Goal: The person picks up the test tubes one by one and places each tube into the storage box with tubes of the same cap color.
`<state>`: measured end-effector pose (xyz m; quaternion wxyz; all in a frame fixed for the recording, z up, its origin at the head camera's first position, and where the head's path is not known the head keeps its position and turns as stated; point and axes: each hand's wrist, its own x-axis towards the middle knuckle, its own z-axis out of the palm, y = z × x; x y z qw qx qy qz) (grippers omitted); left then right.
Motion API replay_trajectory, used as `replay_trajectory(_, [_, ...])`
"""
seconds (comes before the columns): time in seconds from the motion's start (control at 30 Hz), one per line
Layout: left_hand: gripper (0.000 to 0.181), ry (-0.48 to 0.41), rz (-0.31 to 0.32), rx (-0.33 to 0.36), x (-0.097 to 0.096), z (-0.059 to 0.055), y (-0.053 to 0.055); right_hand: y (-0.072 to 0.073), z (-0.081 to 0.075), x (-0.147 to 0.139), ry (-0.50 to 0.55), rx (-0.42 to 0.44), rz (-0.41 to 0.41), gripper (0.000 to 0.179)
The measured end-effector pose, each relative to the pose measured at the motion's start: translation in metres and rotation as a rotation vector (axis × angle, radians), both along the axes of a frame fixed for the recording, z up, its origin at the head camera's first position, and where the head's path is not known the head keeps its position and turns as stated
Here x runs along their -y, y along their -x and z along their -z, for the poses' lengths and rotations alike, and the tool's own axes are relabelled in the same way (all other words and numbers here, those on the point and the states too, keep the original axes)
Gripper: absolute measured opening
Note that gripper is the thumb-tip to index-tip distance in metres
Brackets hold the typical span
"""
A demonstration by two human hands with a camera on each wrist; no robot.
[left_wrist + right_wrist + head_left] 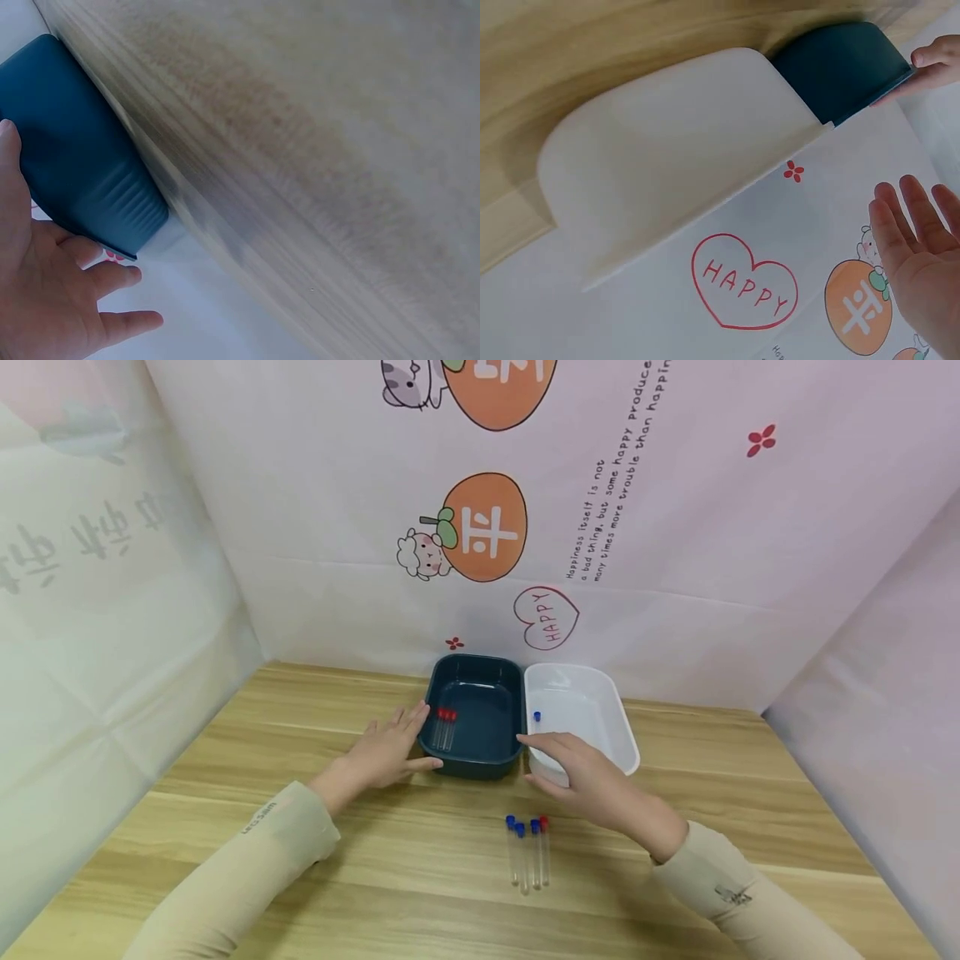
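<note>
Basically, cloth backdrop [330, 502], wood table [405, 877] running wide both sides. Dark bin [487, 718] beside white bin [588, 710]. Left hand [385, 752], straight-fingered, just rests against dark bin; right hand [596, 781], relaxed, grasping nothing, at white bin's near rim. Four tubes [522, 860] lie front-to-back on table, caps binward.

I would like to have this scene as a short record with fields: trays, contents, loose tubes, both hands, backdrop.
Trays: dark teal tray on the left, white tray beside it
Dark teal tray contents: red-capped tubes, exact count unclear
White tray contents: one blue cap visible
Loose on table: three blue-capped tubes, one red-capped tube
Left hand: at the dark teal tray's near-left corner
Right hand: over the white tray's near-left part, no tube seen in it
Backdrop: printed, with a "HAPPY" heart
</note>
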<state>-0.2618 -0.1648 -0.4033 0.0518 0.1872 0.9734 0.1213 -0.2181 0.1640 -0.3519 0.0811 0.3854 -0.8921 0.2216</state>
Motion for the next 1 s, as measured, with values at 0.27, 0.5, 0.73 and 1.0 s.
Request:
replay_trajectory(0.27, [0.102,-0.001,0.003,-0.001,0.000,-0.001,-0.001,-0.016,0.014,-0.017,0.022,-0.006,-0.026,0.049])
replay_trajectory(0.5, [0.102,-0.005,0.004,0.000,0.001,0.001,-0.001,-0.026,0.028,-0.021,0.001,0.044,-0.069,0.051])
replay_trajectory(0.73, [0.102,-0.006,0.002,0.004,-0.001,0.000,-0.001,-0.033,0.038,-0.031,-0.090,0.105,-0.052,0.051])
replay_trajectory(1.0, [0.103,-0.002,-0.003,0.010,0.000,-0.001,0.000,-0.033,0.047,-0.038,-0.147,0.102,-0.050,0.056])
